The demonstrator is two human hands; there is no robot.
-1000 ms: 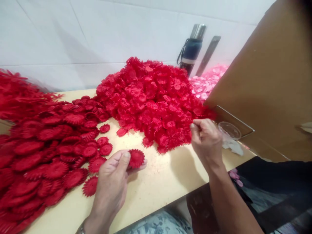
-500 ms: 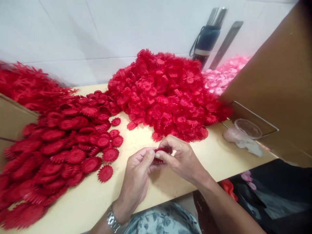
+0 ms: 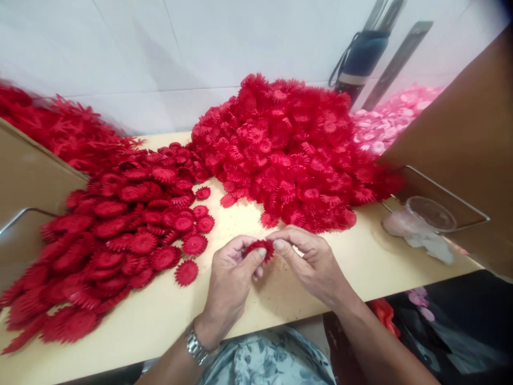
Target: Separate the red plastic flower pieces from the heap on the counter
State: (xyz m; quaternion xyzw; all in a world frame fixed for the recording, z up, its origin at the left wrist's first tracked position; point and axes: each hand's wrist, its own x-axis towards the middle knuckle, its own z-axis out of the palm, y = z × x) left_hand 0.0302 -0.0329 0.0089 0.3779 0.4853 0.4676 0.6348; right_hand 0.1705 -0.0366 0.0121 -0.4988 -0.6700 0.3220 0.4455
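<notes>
A small dark red disc with a toothed edge, like an artificial flower piece (image 3: 265, 249), is pinched between the thumb and fingers of my left hand (image 3: 232, 278). My right hand (image 3: 315, 264) touches the right edge of the same piece, thumb and forefinger closed on its rim. Part of the disc lies behind my fingers. Left of my hands spreads a heap of dark red toothed discs (image 3: 132, 240), with one loose disc (image 3: 186, 272) at its near edge. Behind my hands rises a taller pile of brighter red frilled pieces (image 3: 288, 155).
Cardboard panels (image 3: 460, 139) stand on both sides of the pale table (image 3: 152, 331). A dark blue bottle (image 3: 363, 56) and a metal strip (image 3: 396, 67) lean by the wall. Pink pieces (image 3: 393, 125) lie far right, near a clear plastic cup (image 3: 430, 214) and crumpled plastic.
My fingers have parted slightly, so more of the red piece shows between them. My right hand has shifted to its right edge. The whole view has moved a little, shifting the piles rightward.
</notes>
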